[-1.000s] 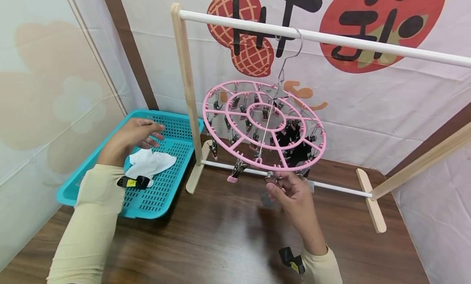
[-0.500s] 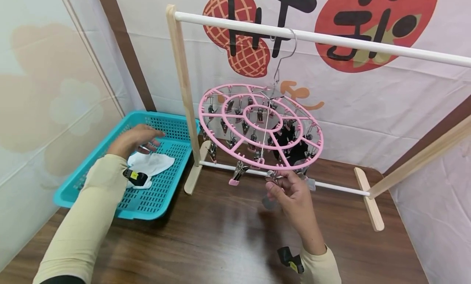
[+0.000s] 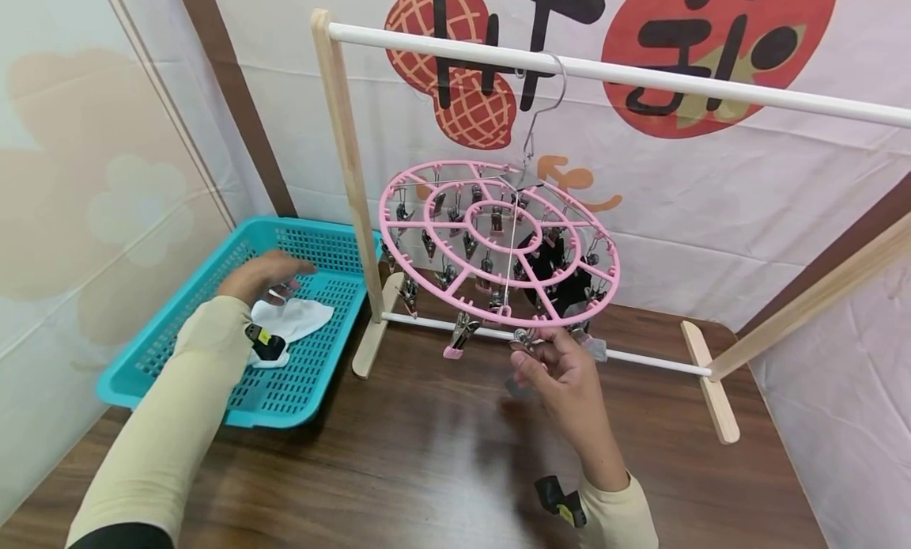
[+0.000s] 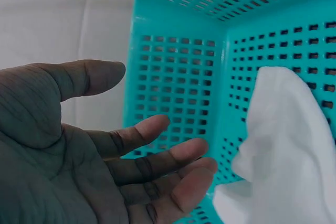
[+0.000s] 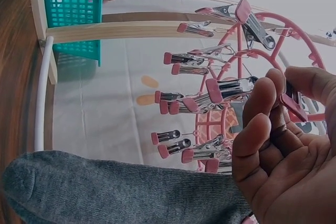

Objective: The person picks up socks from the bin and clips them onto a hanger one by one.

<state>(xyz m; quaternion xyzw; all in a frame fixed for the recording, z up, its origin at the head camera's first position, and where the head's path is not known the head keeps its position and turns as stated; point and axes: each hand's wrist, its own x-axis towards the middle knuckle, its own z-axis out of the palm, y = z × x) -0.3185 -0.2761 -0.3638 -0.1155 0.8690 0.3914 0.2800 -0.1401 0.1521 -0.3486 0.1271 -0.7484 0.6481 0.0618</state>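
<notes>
My left hand (image 3: 262,276) is over the teal basket (image 3: 292,403), its fingers apart and holding nothing. White socks (image 3: 304,319) lie loosely bunched in that basket, beneath and beside the hand; in the left wrist view the white cloth (image 4: 291,145) is to the right of the fingertips. With thumb and fingers my right hand (image 3: 572,383) pinches a metal clothes peg (image 5: 295,107) with pink tips, at the near rim of the pink round clip hanger (image 3: 455,300). A grey sock (image 5: 126,192) hangs close to this hand. Black cloth (image 3: 572,288) hangs from the hanger's right side.
A wooden rack with a white top bar (image 3: 455,47) carries the hanger by its hook (image 3: 562,82). Several free pegs (image 3: 463,335) dangle around the rings. The rack's lower bar (image 3: 644,363) and feet (image 3: 712,383) stand on the brown table (image 3: 427,454). Printed cloth forms the back wall.
My left hand has moved down and slightly forward over the white socks, fingers still loose. The right hand stays at the same peg. The hanger has swung slightly and the view has shifted a little.
</notes>
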